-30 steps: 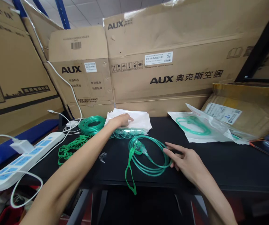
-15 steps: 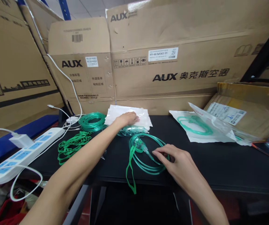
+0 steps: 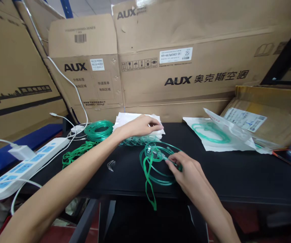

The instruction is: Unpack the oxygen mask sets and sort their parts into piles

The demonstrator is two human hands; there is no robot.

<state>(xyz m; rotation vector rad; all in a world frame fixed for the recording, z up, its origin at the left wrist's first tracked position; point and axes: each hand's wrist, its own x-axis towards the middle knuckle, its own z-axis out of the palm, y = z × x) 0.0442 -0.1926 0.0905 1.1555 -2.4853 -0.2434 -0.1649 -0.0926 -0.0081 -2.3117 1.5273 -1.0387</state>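
My right hand (image 3: 186, 168) pinches the coiled green tubing (image 3: 162, 182) close to its connector. Joined to that tubing is a clear green oxygen mask (image 3: 153, 151), and its green elastic strap (image 3: 149, 184) hangs past the table's front edge. My left hand (image 3: 145, 125) reaches over a stack of white pouches (image 3: 125, 118), thumb and fingers closed at the right edge of the top pouch. Nested clear green masks (image 3: 135, 141) lie just in front of the stack, partly covered by my left forearm.
Left of the pouches lie a tubing coil (image 3: 99, 131), a heap of green straps (image 3: 78, 152) and small metal strips (image 3: 111, 165). A white power strip (image 3: 26, 168) runs along the left. A filled pouch (image 3: 211, 145) lies right, beside a cardboard box (image 3: 264, 111). Large cartons (image 3: 201, 98) stand behind.
My left hand has slid right across the pouches to their right edge, its fingers closing. My right hand has shifted slightly left, moving the mask and tubing; the strap swung right.
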